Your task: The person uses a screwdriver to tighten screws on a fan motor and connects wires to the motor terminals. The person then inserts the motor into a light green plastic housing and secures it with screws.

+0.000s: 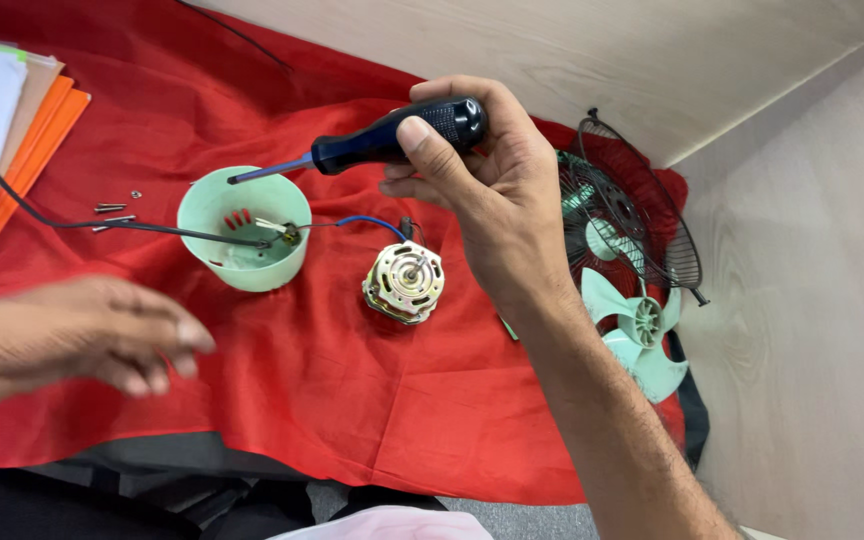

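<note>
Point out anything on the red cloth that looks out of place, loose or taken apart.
A fan lies in pieces on the red cloth: the bare motor sits apart from its pale green housing, joined only by wires. Loose screws lie beside the housing, and the blade and wire guard rest at the cloth's edge. The right hand holds a screwdriver.

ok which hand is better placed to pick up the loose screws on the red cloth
The left hand, probably: it is empty, open and on the same side as the screws. The right hand is gripping the screwdriver and is farther away.
</note>
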